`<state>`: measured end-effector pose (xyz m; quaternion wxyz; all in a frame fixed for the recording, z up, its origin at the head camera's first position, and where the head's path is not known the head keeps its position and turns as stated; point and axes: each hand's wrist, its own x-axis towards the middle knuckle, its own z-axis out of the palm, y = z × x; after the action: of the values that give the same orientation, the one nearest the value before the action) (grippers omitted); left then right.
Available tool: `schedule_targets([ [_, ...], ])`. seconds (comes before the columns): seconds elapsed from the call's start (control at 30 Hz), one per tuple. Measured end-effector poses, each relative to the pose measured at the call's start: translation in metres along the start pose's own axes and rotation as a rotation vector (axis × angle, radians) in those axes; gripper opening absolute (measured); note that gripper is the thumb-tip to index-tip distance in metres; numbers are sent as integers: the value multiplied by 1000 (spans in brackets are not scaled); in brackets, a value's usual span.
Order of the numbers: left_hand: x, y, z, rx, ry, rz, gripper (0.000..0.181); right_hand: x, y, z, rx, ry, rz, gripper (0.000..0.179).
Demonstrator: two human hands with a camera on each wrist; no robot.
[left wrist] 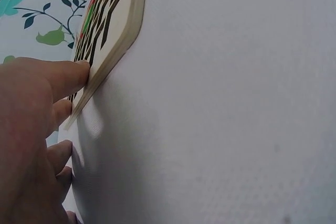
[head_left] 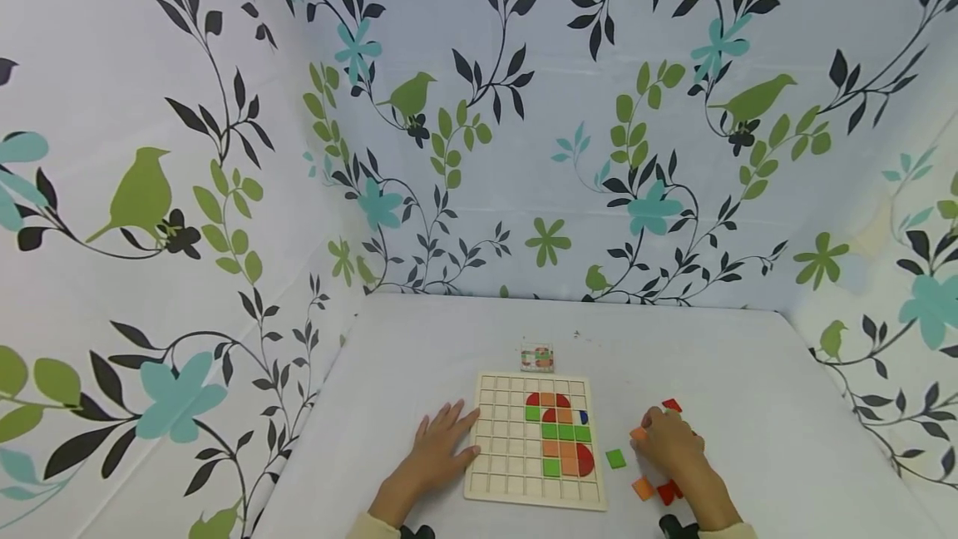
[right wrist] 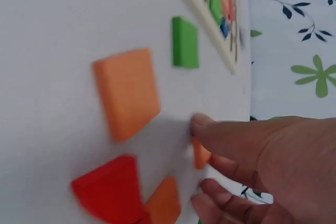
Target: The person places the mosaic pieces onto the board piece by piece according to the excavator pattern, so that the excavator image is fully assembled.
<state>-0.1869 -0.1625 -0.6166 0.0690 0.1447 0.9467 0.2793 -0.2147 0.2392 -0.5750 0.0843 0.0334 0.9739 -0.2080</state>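
A pale wooden grid board [head_left: 497,464] lies on the table, with red, orange, green and blue tiles set in its right half. My left hand [head_left: 440,449] rests at the board's left edge with fingers spread, thumb and a fingertip on the rim. To the right of the board, my right hand [head_left: 674,443] reaches down among loose tiles. Its thumb and finger pinch a small orange tile [right wrist: 200,153], partly hidden by them. Close by lie a green square tile [right wrist: 186,43], an orange square tile [right wrist: 128,93] and a red rounded tile [right wrist: 110,190].
A small clear-looking block or card with a coloured pattern [head_left: 537,358] stands just behind the board. Another red tile [head_left: 671,404] lies beyond the right hand. A patterned curtain with leaves and birds [head_left: 546,148] closes off the back and sides of the white table [head_left: 419,356].
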Motion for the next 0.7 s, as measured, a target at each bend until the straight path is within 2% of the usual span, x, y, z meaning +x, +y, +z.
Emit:
schedule_targets([
  [0.1, -1, -1, 0, 1, -1, -2, 63, -1, 8, 0, 6, 12, -35, 27],
  [0.3, -1, 0, 1, -7, 0, 3, 63, 8, 17, 14, 57, 130, -146, 22],
  [0.5, 0, 1, 1, -16, -1, -6, 63, 17, 19, 24, 186, 147, -123, 26],
  [0.6, 0, 0, 1, -15, -5, -13, 63, 21, 16, 29, 211, 137, -97, 29],
  [0.7, 1, -1, 2, -12, -7, -15, 63, 27, 12, 33, 225, 131, -104, 28],
])
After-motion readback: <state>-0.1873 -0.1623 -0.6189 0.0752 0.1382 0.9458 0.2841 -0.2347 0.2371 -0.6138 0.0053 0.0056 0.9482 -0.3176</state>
